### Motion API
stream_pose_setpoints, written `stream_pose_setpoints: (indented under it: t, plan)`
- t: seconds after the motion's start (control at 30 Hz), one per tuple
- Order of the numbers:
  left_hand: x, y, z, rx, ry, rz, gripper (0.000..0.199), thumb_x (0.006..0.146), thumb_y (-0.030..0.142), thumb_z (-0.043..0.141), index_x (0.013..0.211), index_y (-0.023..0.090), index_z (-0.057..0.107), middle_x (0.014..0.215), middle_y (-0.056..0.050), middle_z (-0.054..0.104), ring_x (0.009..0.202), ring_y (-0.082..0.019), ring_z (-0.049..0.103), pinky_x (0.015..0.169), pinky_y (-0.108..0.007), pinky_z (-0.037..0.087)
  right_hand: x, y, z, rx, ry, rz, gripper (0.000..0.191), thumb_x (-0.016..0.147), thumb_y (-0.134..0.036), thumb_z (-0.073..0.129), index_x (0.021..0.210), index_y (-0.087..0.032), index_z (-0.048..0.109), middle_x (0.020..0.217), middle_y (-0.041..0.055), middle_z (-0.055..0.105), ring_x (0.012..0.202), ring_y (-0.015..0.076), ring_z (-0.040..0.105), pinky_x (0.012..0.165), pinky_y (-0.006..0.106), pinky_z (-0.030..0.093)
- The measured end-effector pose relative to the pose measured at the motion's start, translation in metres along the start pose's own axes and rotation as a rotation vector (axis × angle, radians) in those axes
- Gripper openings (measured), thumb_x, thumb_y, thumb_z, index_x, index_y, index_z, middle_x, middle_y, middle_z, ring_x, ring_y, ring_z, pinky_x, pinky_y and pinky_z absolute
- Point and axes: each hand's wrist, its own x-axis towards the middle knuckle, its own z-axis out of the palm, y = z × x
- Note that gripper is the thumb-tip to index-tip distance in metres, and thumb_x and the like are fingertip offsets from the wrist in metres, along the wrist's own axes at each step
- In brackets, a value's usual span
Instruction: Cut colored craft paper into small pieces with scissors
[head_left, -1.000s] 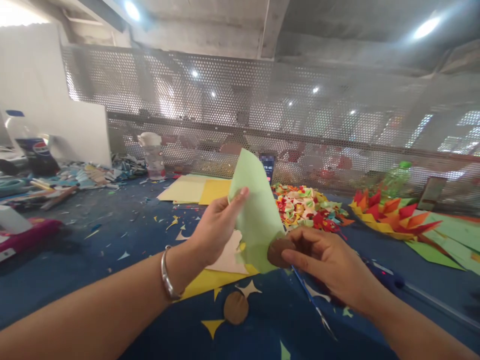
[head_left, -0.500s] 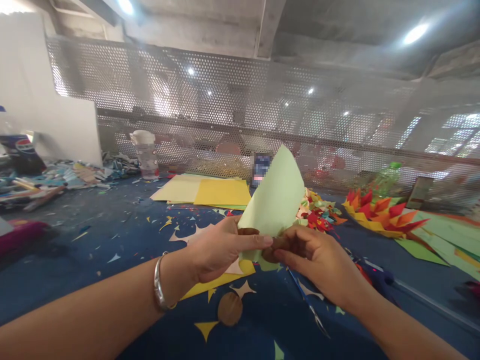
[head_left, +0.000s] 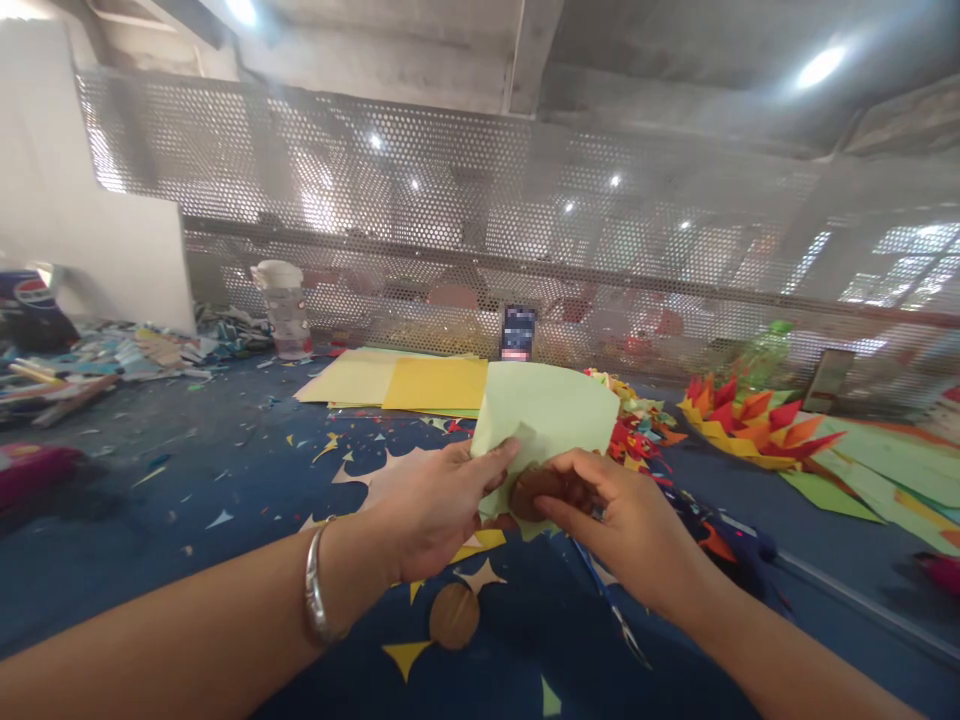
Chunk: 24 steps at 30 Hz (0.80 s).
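Observation:
A sheet of pale green paper [head_left: 551,405] is pinched at its left edge by my left hand [head_left: 450,495], thumb on top. My right hand [head_left: 611,510] grips a round brown disc [head_left: 536,490] against the near side of the sheet. Part of the sheet's lower edge is hidden by my fingers. Below the hands, a second brown disc [head_left: 454,616] lies on the dark blue table, beside a star-shaped paper offcut [head_left: 481,576] and a yellow scrap [head_left: 407,658]. Under my right wrist is a blue-handled tool with a metal tip [head_left: 630,635].
Yellow and cream sheets [head_left: 435,384] lie behind my hands. A lidded cup [head_left: 283,310] and a phone [head_left: 517,332] stand near the perforated screen [head_left: 420,200]. Red, orange and yellow folded paper [head_left: 757,425] sits at right. Paper strips [head_left: 135,345] are heaped far left.
The green sheet has tipped down from upright and opened out flatter. The brown disc in my right hand now shows more fully, and my left thumb has shifted up the sheet.

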Motion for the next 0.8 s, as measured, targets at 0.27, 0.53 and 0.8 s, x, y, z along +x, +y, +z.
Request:
stream_pose_setpoints:
  t: [0.27,0.53,0.8]
  plan:
    - [-0.004,-0.002,0.003,0.091,-0.121,0.089,0.015,0.068,0.026,0.075,0.077,0.016,0.068,0.081,-0.005,0.066,0.078,-0.018,0.063,0.078,-0.033,0.048,0.002,-0.002,-0.001,-0.027,0.081,0.057,0.022,0.079,-0.036,0.067,0.094,-0.023,0.057,0.075,-0.0007,0.065,0.061,0.0148,0.057,0.054,0.027,0.044]
    - [-0.002,0.0,0.002,0.22,-0.093,0.321,0.014,0.073,0.028,0.069,0.08,0.016,0.066,0.086,-0.005,0.066,0.085,-0.019,0.06,0.083,-0.033,0.046,0.001,0.002,-0.005,0.171,0.078,0.118,0.03,0.081,-0.048,0.063,0.085,-0.021,0.053,0.073,-0.0011,0.055,0.061,0.0126,0.052,0.055,0.025,0.044]
    - [-0.008,0.005,0.011,0.043,0.018,0.31,0.022,0.069,0.023,0.072,0.06,0.019,0.052,0.071,0.001,0.052,0.072,-0.015,0.053,0.075,-0.031,0.046,-0.002,-0.004,0.0,0.489,0.056,0.16,0.027,0.086,-0.046,0.06,0.08,-0.02,0.057,0.072,-0.0024,0.053,0.06,0.0102,0.052,0.055,0.022,0.043]
